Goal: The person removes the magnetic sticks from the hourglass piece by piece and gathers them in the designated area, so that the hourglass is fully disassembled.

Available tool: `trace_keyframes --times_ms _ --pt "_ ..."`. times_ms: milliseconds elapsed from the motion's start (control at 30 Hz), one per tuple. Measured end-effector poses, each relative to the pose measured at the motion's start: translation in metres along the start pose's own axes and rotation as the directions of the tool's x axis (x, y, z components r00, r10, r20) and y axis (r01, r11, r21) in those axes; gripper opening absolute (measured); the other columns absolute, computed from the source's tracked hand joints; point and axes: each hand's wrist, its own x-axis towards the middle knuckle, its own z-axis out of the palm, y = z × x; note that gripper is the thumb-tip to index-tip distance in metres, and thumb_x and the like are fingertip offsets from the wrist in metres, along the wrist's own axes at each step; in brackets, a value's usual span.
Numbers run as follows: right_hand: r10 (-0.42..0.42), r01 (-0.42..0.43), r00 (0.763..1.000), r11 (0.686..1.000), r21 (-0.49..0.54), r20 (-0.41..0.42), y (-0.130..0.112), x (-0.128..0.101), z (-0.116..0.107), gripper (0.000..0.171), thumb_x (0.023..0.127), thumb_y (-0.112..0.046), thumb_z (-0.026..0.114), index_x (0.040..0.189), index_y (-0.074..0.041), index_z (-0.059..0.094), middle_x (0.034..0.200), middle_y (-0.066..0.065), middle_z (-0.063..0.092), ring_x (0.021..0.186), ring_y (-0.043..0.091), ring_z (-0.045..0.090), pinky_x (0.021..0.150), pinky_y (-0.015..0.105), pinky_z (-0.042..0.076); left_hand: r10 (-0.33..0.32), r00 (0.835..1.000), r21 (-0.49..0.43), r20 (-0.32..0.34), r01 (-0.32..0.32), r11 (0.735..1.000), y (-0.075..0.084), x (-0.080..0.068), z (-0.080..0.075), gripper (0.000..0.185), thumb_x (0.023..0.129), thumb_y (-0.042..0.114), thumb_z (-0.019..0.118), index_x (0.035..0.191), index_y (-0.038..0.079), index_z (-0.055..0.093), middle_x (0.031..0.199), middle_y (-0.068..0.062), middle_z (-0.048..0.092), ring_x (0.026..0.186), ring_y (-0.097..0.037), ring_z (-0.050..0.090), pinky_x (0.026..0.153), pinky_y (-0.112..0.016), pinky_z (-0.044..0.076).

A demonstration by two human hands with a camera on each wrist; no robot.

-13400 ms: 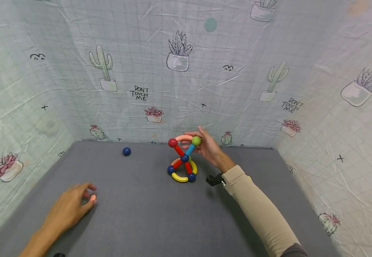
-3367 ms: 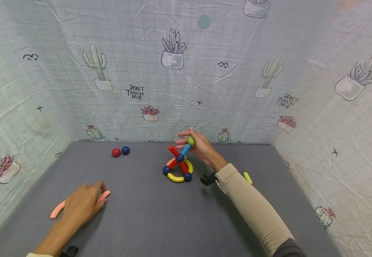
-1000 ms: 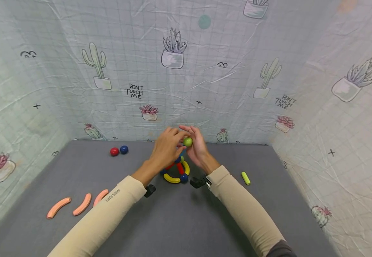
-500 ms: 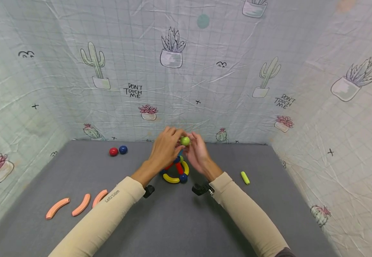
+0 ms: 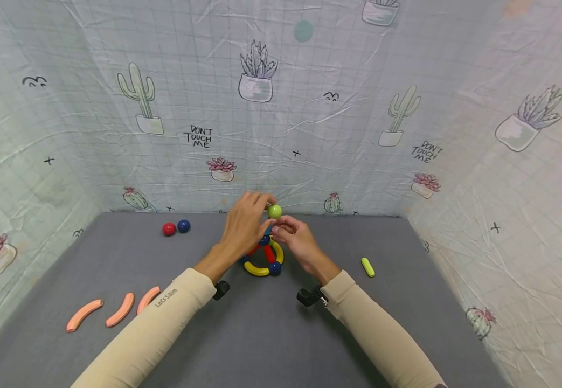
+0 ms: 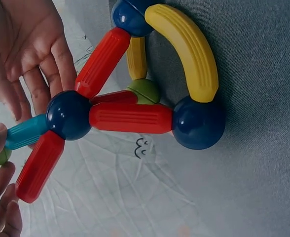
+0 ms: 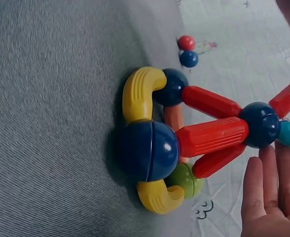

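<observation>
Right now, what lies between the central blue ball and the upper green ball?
The left wrist view shows a light-blue stick running from the central blue ball towards the green ball, its upper end partly hidden by the left hand.

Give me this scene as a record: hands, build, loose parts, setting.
left hand: pinches the top green ball
right hand: fingers at the blue rod; grip unclear
build: stands on the table; red rods meet at the blue hub
bare end: upper red rod, no ball on it
loose, left: red ball beside blue ball; three pink arcs, one partly behind the left sleeve
loose, right: yellow-green rod
backdrop: cactus-print cloth
</observation>
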Motion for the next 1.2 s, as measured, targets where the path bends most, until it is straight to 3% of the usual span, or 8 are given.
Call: trace_keyframes --times_ms 200,367,533,733,867,1033,1200 --pt "-0.035 0.036 0.999 0.997 -0.062 0.003 0.002 0.003 0.0 0.029 0.103 -0.008 0.07 0.131 -0.001 0.065 0.121 0.008 0.073 0.104 0.012 0.07 0.112 0.06 0.049 0.007 1.0 -0.009 0.026 -0.007 1.0 -0.002 0.002 -0.003 0.042 0.086 0.021 0.09 0.121 0.013 0.068 0.114 -0.007 0.073 0.099 -0.026 0.061 0.084 -0.038 0.055" --pt "-0.044 0.044 0.999 0.997 -0.069 0.013 0.003 0.004 0.0 0.027 0.103 -0.01 0.07 0.128 -0.002 0.067 0.121 0.009 0.073 0.105 0.015 0.07 0.112 0.06 0.05 0.046 0.99 0.017 0.132 -0.049 0.999 -0.002 0.005 -0.01 0.045 0.093 0.018 0.084 0.136 0.02 0.071 0.118 -0.008 0.07 0.104 -0.028 0.06 0.086 -0.04 0.055" --pt "-0.059 0.061 0.998 0.994 -0.089 0.029 0.005 0.006 0.002 0.026 0.104 -0.013 0.07 0.127 -0.004 0.068 0.121 0.009 0.072 0.103 0.015 0.071 0.109 0.06 0.052 0.046 0.979 0.017 0.2 -0.05 0.999 -0.001 0.008 -0.015 0.039 0.094 0.015 0.082 0.131 0.022 0.074 0.108 -0.006 0.065 0.098 -0.026 0.056 0.082 -0.037 0.053" --pt "-0.069 0.07 0.997 0.996 -0.056 0.018 0.006 0.007 0.004 0.023 0.103 -0.008 0.069 0.125 -0.001 0.066 0.111 0.005 0.072 0.095 0.013 0.072 0.109 0.065 0.05 -0.017 0.99 -0.03 0.139 0.021 0.999 -0.001 0.008 -0.013 0.037 0.09 0.015 0.087 0.122 0.016 0.07 0.114 -0.008 0.067 0.106 -0.028 0.058 0.089 -0.04 0.056" --pt "-0.06 0.061 0.998 0.997 -0.052 0.013 0.005 0.006 0.004 0.023 0.104 -0.008 0.069 0.126 -0.002 0.066 0.105 0.004 0.07 0.094 0.013 0.072 0.109 0.065 0.049 -0.069 0.995 -0.045 0.073 0.072 0.996 -0.008 0.004 -0.014 0.038 0.09 0.021 0.087 0.123 0.018 0.069 0.117 -0.007 0.068 0.109 -0.028 0.059 0.083 -0.042 0.058" --pt "-0.046 0.046 0.999 0.997 -0.059 -0.002 0.003 0.005 0.003 0.024 0.103 -0.008 0.07 0.126 -0.002 0.067 0.105 0.003 0.07 0.095 0.014 0.071 0.109 0.063 0.051 -0.115 0.993 -0.068 -0.004 0.114 0.991 -0.027 -0.005 -0.026 0.04 0.089 0.025 0.088 0.124 0.016 0.072 0.112 -0.008 0.065 0.104 -0.028 0.057 0.081 -0.043 0.054" --pt "-0.031 0.03 0.999 0.998 -0.062 -0.01 0.002 0.003 0.002 0.025 0.103 -0.009 0.07 0.127 -0.002 0.066 0.106 0.005 0.069 0.096 0.014 0.071 0.11 0.062 0.051 -0.184 0.983 -0.058 -0.022 0.183 0.981 -0.052 -0.023 -0.043 0.043 0.089 0.024 0.088 0.127 0.012 0.073 0.114 -0.012 0.066 0.107 -0.032 0.057 0.082 -0.047 0.054"
